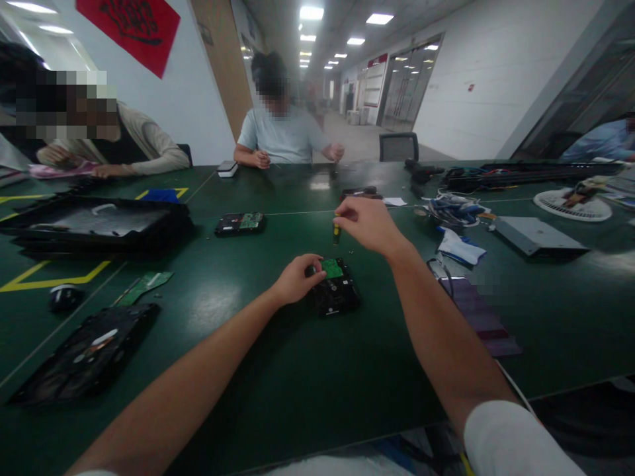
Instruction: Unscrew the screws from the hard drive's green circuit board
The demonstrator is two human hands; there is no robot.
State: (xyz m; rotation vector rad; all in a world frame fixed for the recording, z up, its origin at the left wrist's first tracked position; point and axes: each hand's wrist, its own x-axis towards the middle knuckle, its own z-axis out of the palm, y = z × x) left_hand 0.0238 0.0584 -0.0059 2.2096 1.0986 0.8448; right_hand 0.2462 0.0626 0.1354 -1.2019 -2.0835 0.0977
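A long dark green counter filled the workroom, with the hard drive lying near its middle as the point everything else was ranged around. Far left of the drive sat a black tray stacked with flat metal panels; nearer the wearer on that same side lay a stripped laptop shell, and beyond it a loose green circuit board and a computer mouse. Right of the drive were a grey optical drive case, a dark purple pouch and a tangle of cables. Behind the drive lay a second hard drive, board side up. Across the counter a seated person worked with both hands, and another person leaned in at the far left.

The left hand pressed down on the drive's left edge, fingers closed against its casing and its green board. The right hand hovered just behind and above the drive, its grip pinching the top of a small yellow-handled screwdriver held upright, tip pointing down toward the counter.

Done well, the work appeared to call for the shaft kept vertical, the tip seated fully in the screw before turning, and steady downward pressure from the bracing hand so the drive could not skid.
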